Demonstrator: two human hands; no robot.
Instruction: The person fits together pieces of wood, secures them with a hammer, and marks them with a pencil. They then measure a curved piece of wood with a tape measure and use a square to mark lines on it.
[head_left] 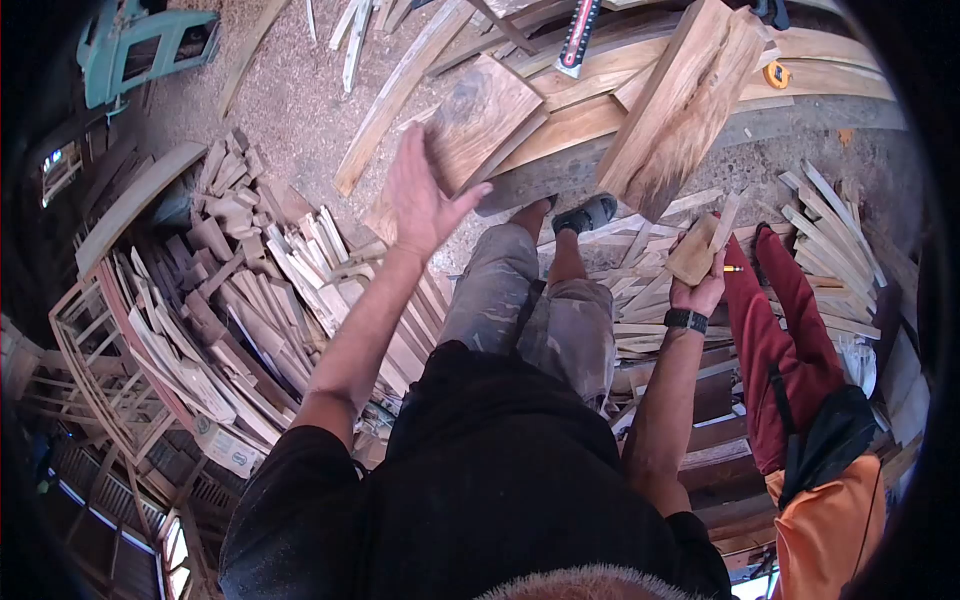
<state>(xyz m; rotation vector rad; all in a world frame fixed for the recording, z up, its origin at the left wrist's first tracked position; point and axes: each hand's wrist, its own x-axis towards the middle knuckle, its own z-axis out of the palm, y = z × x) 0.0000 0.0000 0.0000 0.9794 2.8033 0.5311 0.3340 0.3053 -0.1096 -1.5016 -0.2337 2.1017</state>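
Note:
My left hand (425,205) is stretched out, fingers together and thumb spread, with nothing in it. It overlaps the near left edge of a broad wooden plank (490,105) in this view. On the right, my right hand (700,290), a dark watch on its wrist, grips a short wood block (692,258) from below. A thin wood strip (727,222) sticks up beside the block, at the same hand. Ahead of that hand lies a thick, rough-edged wood slab (685,105), set across longer boards (570,125).
A person in red trousers (790,340) is close on my right. Stacked wood offcuts (260,330) fill the left side; more strips (830,230) lie at right. A yellow tape measure (776,75) and a black-and-red flat tool (578,40) lie among the boards. A green metal frame (145,55) stands far left.

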